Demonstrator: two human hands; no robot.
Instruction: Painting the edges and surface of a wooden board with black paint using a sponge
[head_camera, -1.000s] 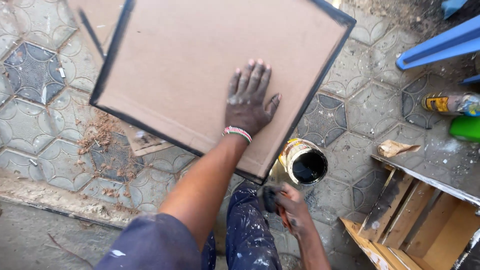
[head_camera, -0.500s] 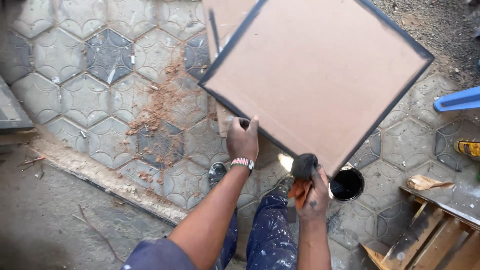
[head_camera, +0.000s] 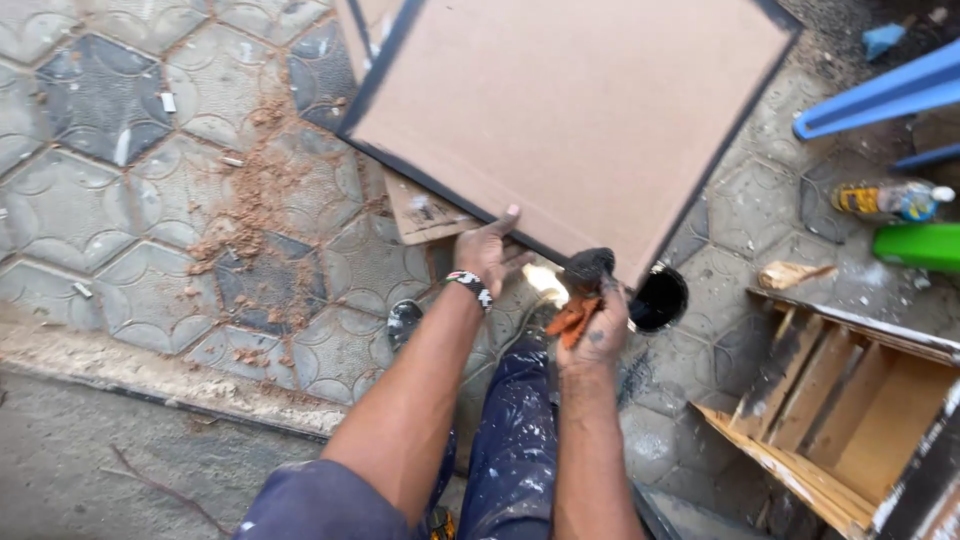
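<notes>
Brown board (head_camera: 570, 110) with a black painted edge, lying flat on the patterned paving ahead of my knees.

My left hand (head_camera: 490, 250) grips the board's near edge, thumb on top. My right hand (head_camera: 592, 325) is closed around a dark sponge (head_camera: 587, 268) and an orange rag (head_camera: 570, 316), just beside that edge. I see a black paint tin (head_camera: 658, 298) close by and a wooden crate (head_camera: 850, 410) to the right.

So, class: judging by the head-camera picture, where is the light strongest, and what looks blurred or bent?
Head view: daylight, brightest as a sunlit patch between the hands; the right hand and its brush are slightly soft; the board looks sharp; paving lines bow near the edges.
</notes>
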